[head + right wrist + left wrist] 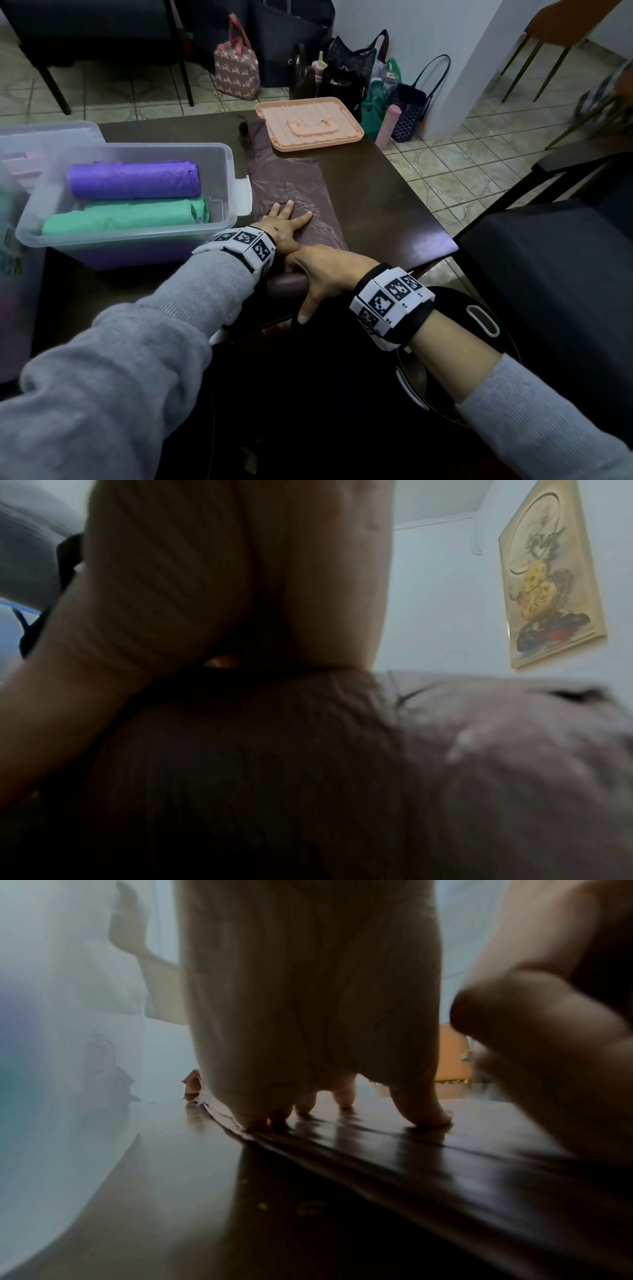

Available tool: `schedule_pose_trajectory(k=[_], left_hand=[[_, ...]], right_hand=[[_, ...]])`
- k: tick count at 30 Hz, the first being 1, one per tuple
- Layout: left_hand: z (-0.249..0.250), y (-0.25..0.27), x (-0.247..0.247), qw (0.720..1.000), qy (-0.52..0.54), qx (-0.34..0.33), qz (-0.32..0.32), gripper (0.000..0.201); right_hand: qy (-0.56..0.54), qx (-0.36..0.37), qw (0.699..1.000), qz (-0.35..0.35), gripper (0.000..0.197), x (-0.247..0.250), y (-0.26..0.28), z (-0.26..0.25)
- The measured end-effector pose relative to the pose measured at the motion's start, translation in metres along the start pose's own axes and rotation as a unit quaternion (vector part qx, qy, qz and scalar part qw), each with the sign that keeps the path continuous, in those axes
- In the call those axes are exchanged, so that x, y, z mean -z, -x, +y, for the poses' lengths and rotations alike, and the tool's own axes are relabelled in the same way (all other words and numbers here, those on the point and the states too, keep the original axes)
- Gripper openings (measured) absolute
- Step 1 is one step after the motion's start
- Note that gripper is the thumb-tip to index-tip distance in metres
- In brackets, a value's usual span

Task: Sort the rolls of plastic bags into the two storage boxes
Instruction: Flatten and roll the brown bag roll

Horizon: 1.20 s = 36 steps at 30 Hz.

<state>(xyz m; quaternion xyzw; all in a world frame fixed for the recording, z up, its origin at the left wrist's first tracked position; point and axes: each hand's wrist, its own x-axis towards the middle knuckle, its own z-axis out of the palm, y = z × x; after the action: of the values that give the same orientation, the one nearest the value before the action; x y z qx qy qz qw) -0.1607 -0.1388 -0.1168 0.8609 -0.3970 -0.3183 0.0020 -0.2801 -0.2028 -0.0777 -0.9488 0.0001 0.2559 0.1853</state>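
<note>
Both arms come in wearing grey ribbed-knit sleeves [102, 359], loose and bunched at the left elbow, at seven o'clock. The right sleeve [548, 428], down at five o'clock, is pushed back, leaving the forearm bare. Each wrist carries a band of white blocky tiles printed with black square code markers: the left wristband [239, 245] sits over the cuff, and the right wristband [390, 301], on a black strap, shows small labels R2 and R3.
</note>
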Motion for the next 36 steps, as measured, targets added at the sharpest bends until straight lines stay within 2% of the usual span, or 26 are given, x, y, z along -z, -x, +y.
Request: schedule_pose_trajectory(k=[5,9,15,19,21,24,26,28,30,33,36], left_hand=[[0.0,0.001,-0.001,1.0,0.011,0.0,0.004,0.08],[0.001,0.004,-0.001,0.999,0.032,-0.016,0.02,0.089],[-0.001,0.005,-0.005,0.995,0.076,-0.029,0.052,0.092],[-0.001,0.014,-0.003,0.987,0.13,-0.032,0.093,0.081],[0.001,0.02,-0.004,0.979,0.147,-0.026,0.137,0.072],[0.006,0.032,-0.005,0.961,0.167,-0.028,0.217,0.046],[0.009,0.044,-0.003,0.955,0.177,-0.018,0.236,0.026],[0.012,0.056,0.0,0.955,0.185,-0.008,0.233,0.015],[0.012,0.069,0.003,0.958,0.183,-0.005,0.218,0.015],[0.012,0.085,0.002,0.974,0.158,-0.01,0.163,0.027],[0.012,0.093,-0.002,0.987,0.103,-0.028,0.122,0.044]], right_hand=[[0.012,-0.009,1.0,0.013,0.055,-0.004,-0.003,0.002],[-0.046,-0.005,0.998,0.044,0.072,-0.005,0.003,0.013],[-0.057,-0.006,0.998,0.034,0.056,0.0,0.007,0.022],[-0.113,-0.017,0.992,0.056,0.06,0.0,0.005,0.03],[-0.138,-0.031,0.988,0.069,0.053,0.0,0.004,0.034],[-0.142,-0.04,0.987,0.064,0.037,0.002,0.001,0.037],[-0.149,-0.045,0.986,0.064,0.034,0.003,-0.001,0.038],[-0.134,-0.047,0.988,0.065,0.04,0.004,-0.004,0.04],[-0.135,-0.042,0.988,0.063,0.044,0.005,-0.005,0.041],[-0.16,-0.029,0.983,0.089,0.048,0.004,-0.003,0.042],[-0.17,-0.033,0.975,0.137,0.036,0.003,0.001,0.042]])
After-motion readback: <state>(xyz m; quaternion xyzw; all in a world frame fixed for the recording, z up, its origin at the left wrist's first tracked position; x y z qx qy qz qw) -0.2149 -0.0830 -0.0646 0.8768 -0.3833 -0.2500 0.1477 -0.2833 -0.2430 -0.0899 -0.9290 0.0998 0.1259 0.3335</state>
